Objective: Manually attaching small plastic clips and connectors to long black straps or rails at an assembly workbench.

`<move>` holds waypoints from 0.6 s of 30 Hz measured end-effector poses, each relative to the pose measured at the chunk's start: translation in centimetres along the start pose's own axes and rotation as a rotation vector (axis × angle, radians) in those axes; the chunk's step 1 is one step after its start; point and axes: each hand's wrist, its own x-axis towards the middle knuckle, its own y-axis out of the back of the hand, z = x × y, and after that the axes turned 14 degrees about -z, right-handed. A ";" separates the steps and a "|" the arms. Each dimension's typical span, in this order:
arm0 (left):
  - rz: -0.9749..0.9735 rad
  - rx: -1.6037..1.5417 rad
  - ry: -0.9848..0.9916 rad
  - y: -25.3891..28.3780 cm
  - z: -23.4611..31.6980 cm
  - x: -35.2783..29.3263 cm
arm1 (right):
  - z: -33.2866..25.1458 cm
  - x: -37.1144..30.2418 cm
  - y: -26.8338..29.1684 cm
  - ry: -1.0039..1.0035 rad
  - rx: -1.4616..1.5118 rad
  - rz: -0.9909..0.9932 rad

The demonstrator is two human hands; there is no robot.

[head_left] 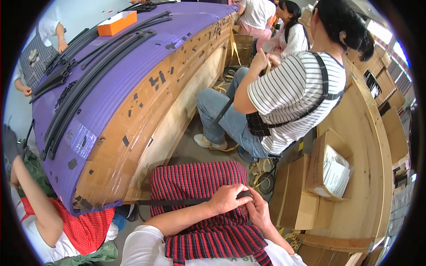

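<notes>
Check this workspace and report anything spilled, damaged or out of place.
Two things look untidy: black scraps cling haphazardly to the brown side of the purple-topped table, and loose yellow strips lie tangled on the floor beside the cardboard cartons.

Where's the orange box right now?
In the head view, the orange box is at the upper left, on the far part of the purple-covered table, among long black strips.
</notes>
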 end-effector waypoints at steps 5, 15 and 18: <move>0.057 0.021 -0.063 1.1 0.1 -0.6 | -0.9 0.1 -0.4 -0.035 -0.214 0.015; 0.035 0.021 -0.180 1.9 2.0 -1.8 | 3.8 1.5 1.5 0.057 -0.525 0.026; 0.033 0.017 -0.269 3.1 4.1 -2.2 | 8.2 0.9 3.8 -0.275 -0.502 -0.104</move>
